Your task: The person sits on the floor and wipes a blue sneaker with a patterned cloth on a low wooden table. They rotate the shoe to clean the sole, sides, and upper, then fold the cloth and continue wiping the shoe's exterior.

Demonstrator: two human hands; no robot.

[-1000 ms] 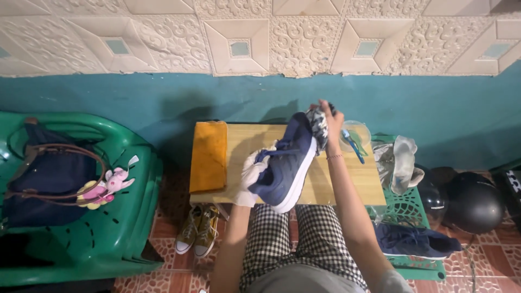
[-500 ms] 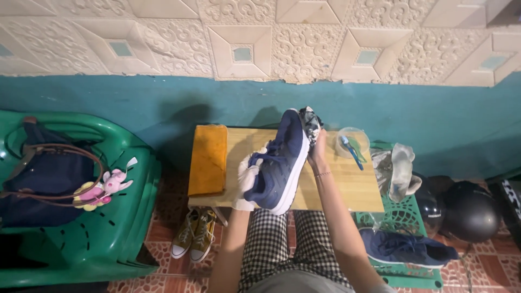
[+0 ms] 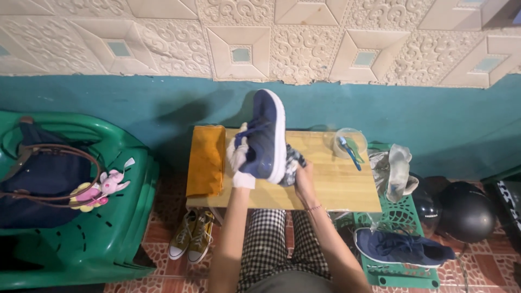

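Observation:
My left hand (image 3: 239,157), in a white glove, grips a dark blue sneaker (image 3: 266,135) with a white sole and holds it upright, toe up, above a small wooden table (image 3: 336,184). My right hand (image 3: 301,176) presses a dark crumpled cloth (image 3: 292,161) against the lower side of the shoe's sole. My legs in checked trousers (image 3: 266,244) are under the table's near edge.
A folded orange cloth (image 3: 205,160) lies on the table's left end, a clear bowl with brushes (image 3: 348,144) at its right. A second blue sneaker (image 3: 404,247) rests on a green crate (image 3: 401,217). Green chair with bag (image 3: 49,179) on the left, olive shoes (image 3: 191,236) below, helmets (image 3: 461,211) on the right.
The sneaker has swung from tilted to upright. My right hand with the cloth has dropped from the shoe's toe down to the lower sole.

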